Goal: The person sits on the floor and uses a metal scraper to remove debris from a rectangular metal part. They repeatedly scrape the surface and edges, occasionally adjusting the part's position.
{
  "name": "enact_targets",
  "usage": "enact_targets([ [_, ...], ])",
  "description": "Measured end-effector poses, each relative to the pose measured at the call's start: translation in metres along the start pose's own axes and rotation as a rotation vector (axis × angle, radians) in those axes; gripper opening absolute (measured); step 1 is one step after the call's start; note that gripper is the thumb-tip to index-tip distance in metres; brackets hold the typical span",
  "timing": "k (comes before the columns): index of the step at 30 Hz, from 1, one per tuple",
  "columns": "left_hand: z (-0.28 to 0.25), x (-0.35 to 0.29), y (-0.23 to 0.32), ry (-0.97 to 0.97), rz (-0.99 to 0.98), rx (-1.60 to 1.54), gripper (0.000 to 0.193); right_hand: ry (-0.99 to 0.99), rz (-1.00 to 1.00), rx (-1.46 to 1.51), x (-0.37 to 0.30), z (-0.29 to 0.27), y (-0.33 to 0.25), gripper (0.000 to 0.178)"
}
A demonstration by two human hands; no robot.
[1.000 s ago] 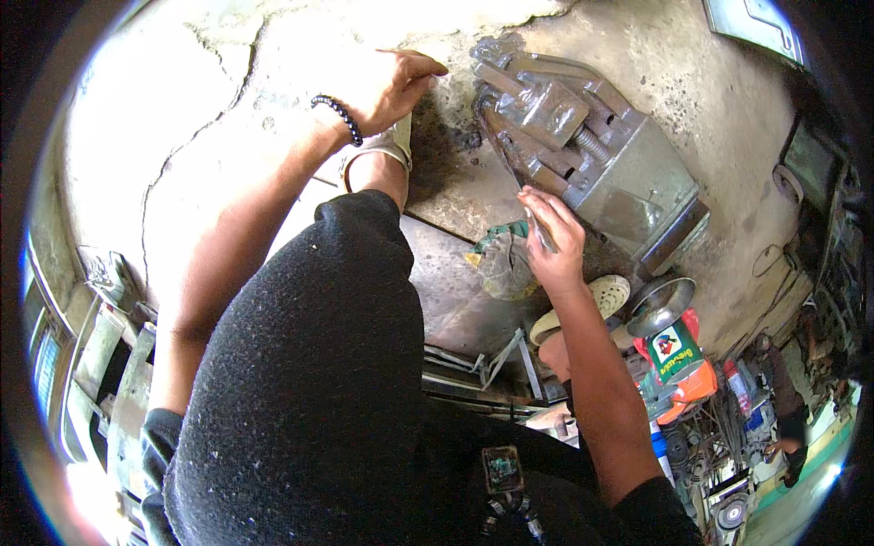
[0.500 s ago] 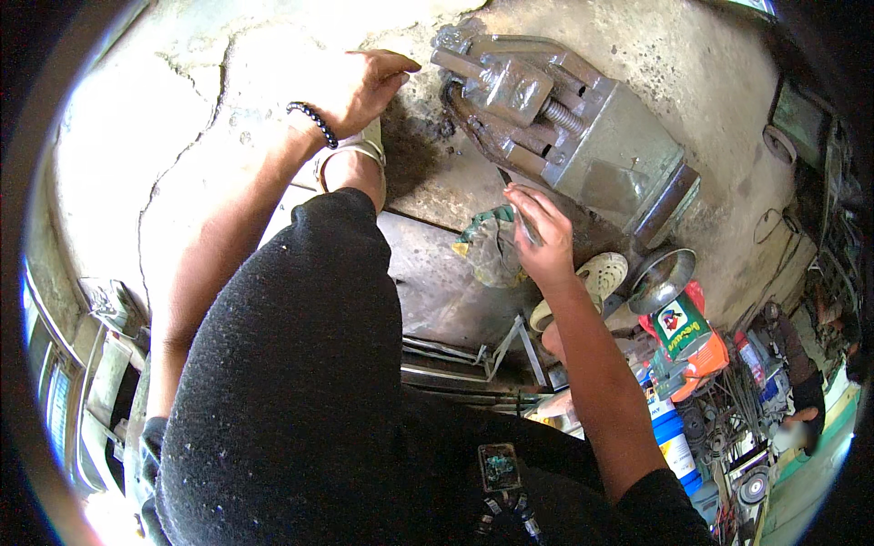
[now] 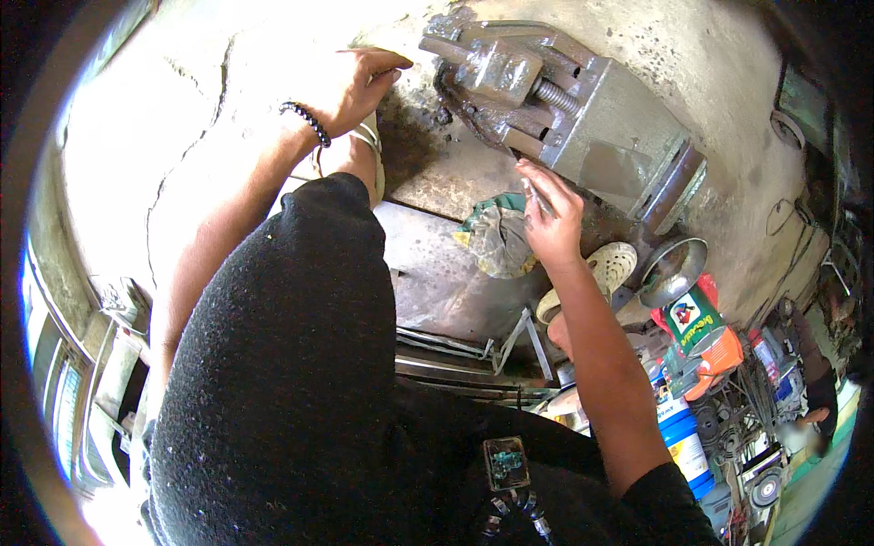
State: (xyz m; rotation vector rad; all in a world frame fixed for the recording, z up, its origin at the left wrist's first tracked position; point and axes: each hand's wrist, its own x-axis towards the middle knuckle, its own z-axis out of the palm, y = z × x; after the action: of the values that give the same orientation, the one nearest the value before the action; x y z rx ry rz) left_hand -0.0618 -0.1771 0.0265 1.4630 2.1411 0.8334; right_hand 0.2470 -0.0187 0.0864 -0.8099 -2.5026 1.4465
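Note:
A large grey machine vise (image 3: 628,136) lies on the concrete floor, its screw and jaw area dark and wet-looking. My right hand (image 3: 553,218) is closed round a slim, pen-like tool (image 3: 543,202); its dark tip reaches toward the vise's near edge, and its exact kind is unclear. Left of the vise, my left hand (image 3: 357,91), with a black bead bracelet (image 3: 306,121) at the wrist, hangs over my knee area. Its fingers stretch forward with a gap above the thumb, and nothing shows in it. A crumpled grey-green cloth (image 3: 501,241) lies just below my right hand.
A metal bowl (image 3: 674,271) stands beside my pale clog (image 3: 614,266). Farther right are a green-and-red package (image 3: 692,318), a blue-and-white bucket (image 3: 685,446) and cluttered tools. Metal bars (image 3: 446,369) lie below the cloth. A dark wet patch (image 3: 405,141) marks the floor.
My right hand has shifted slightly right and up along the vise's edge, still with the slim tool. The view has tilted a little; my left hand keeps nearly the same pose.

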Motion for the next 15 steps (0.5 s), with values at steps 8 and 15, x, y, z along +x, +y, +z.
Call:
enact_targets([
  [8,-0.006,-0.004,0.004,0.005,0.026,-0.027,0.026,0.024,0.048,0.043,-0.037,-0.014,-0.004,0.028],
  [15,-0.001,-0.012,-0.01,0.11,0.137,-0.168,0.021,0.265,0.307,-0.006,-0.098,-0.039,0.016,0.026],
])
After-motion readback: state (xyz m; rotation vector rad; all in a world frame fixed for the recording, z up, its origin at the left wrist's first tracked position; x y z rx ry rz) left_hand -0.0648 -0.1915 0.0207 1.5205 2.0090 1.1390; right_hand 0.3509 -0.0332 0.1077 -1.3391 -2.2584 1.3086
